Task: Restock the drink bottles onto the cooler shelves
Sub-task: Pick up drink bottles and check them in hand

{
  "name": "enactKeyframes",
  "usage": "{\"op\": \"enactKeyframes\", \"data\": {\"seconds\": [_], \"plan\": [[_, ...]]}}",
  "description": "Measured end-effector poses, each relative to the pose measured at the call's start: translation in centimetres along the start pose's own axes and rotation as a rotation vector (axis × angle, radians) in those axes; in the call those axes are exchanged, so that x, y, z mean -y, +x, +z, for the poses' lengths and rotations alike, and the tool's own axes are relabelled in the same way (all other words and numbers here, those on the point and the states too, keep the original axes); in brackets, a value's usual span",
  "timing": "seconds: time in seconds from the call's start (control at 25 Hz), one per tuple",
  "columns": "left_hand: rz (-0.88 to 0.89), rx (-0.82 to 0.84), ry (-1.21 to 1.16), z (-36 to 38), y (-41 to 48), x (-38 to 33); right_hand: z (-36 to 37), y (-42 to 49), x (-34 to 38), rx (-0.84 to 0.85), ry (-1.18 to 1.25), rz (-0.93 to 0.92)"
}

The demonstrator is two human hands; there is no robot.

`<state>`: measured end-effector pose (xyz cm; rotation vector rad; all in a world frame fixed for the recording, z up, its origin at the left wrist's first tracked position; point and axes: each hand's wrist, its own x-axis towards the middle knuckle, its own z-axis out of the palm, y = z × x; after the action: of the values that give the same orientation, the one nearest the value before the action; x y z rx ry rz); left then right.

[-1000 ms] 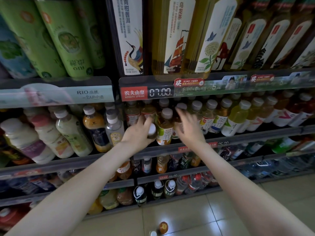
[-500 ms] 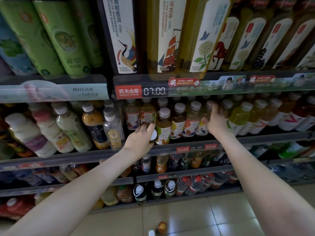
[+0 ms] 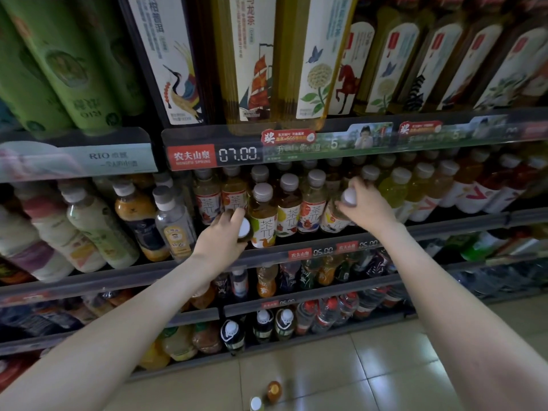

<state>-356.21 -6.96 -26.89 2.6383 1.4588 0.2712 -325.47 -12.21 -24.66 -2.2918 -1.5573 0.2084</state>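
My left hand (image 3: pixel 221 237) grips a white-capped tea bottle (image 3: pixel 244 228) at the front of the middle cooler shelf (image 3: pixel 430 225), left of a green-labelled tea bottle (image 3: pixel 264 218). Further right on the same shelf, my right hand (image 3: pixel 366 207) grips the neck of another white-capped tea bottle (image 3: pixel 350 198) tipped toward me out of its row. Most of both held bottles is hidden by my fingers. Rows of similar grey-capped tea bottles (image 3: pixel 314 200) stand between my hands.
Tall tea bottles (image 3: pixel 252 60) and green cans (image 3: pixel 59 63) fill the shelf above, behind a price strip (image 3: pixel 240 154). Milky and juice bottles (image 3: pixel 98 226) stand to the left. Lower shelves (image 3: pixel 296 289) hold more drinks. Two bottles (image 3: pixel 267 396) stand on the tiled floor below.
My right hand moved right along the middle shelf and took hold of a white-capped bottle. My left hand kept its bottle at the shelf front.
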Motion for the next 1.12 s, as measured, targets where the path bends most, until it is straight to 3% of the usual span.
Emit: {"op": "enactKeyframes", "data": {"seconds": [0.12,0.36,0.68,0.88,1.12], "plan": [[-0.03,-0.027,-0.049,-0.3,0.0,0.3,-0.4,-2.8,0.2,0.037,-0.058,-0.008],[-0.057,-0.084,-0.122,-1.5,-0.9,0.2,-2.3,-5.5,2.5,-0.211,0.089,-0.143],[-0.014,-0.19,-0.25,-4.5,-3.5,1.4,0.0,-6.7,8.9,-0.069,0.255,-0.324],[-0.14,-0.197,-0.24,-6.2,-6.4,4.5,3.3,-5.9,14.4,0.026,0.288,-0.404],[-0.271,-0.155,-0.403,-6.9,-7.9,7.7,6.6,-3.8,18.8,0.06,0.013,-0.371]]}}
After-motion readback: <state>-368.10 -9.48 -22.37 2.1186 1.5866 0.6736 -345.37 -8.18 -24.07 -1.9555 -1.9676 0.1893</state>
